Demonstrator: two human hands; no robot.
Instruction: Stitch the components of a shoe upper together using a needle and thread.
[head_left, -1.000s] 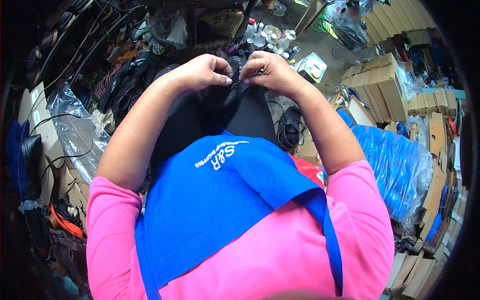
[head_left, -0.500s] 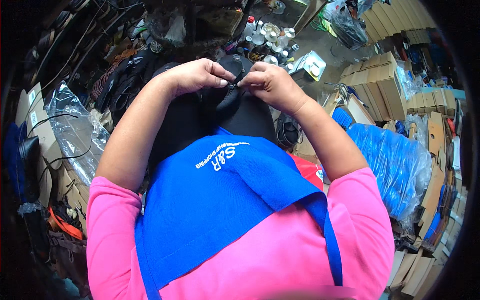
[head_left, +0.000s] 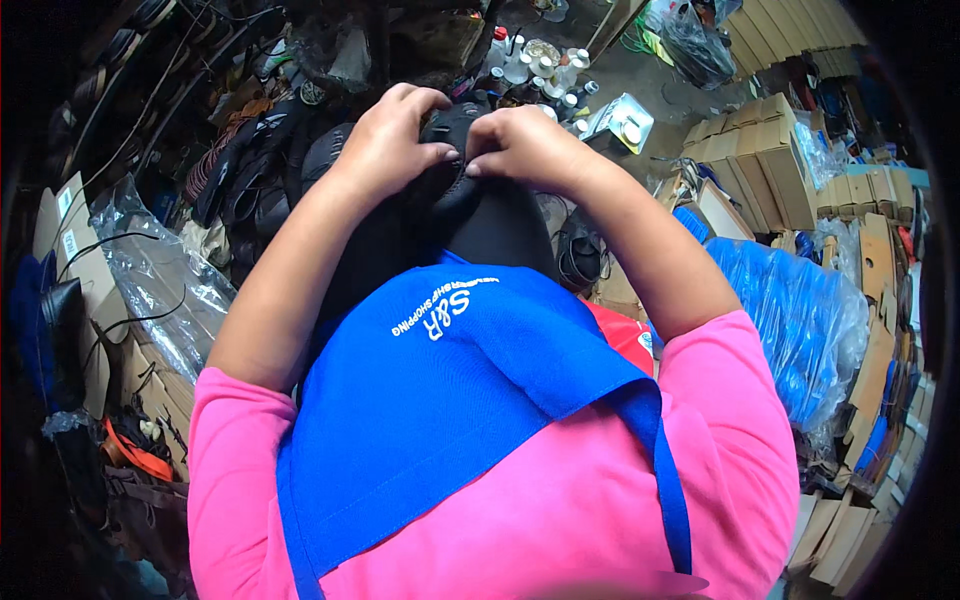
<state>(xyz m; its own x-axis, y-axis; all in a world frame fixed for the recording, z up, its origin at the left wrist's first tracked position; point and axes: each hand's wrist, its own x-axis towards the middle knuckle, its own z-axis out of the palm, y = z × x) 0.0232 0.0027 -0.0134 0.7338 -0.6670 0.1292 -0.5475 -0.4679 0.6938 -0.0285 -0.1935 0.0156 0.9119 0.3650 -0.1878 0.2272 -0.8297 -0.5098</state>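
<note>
A black shoe (head_left: 453,188) rests on my dark-clad lap, with a line of stitching or lacing down its middle. My left hand (head_left: 398,140) is at its left side, thumb by the lacing and fingers curled over the far edge, with a gap between them. On the other side, my right hand (head_left: 522,150) is closed, thumb and forefinger pinched at the shoe's edge by the lacing. Its remaining fingers are curled under. Whether a thread or lace is in that pinch is too small to see.
More black shoes (head_left: 245,165) are heaped to the left. Bottles (head_left: 545,70) and a white-topped can (head_left: 630,130) stand ahead. Cardboard boxes (head_left: 755,165) and a plastic-wrapped blue bundle (head_left: 785,320) lie to the right. A clear plastic sheet (head_left: 150,260) is at the left.
Both hands were pinched close together at the shoe's top. The left fingers have since spread from the thumb and reached farther up, and the right hand has shifted slightly left.
</note>
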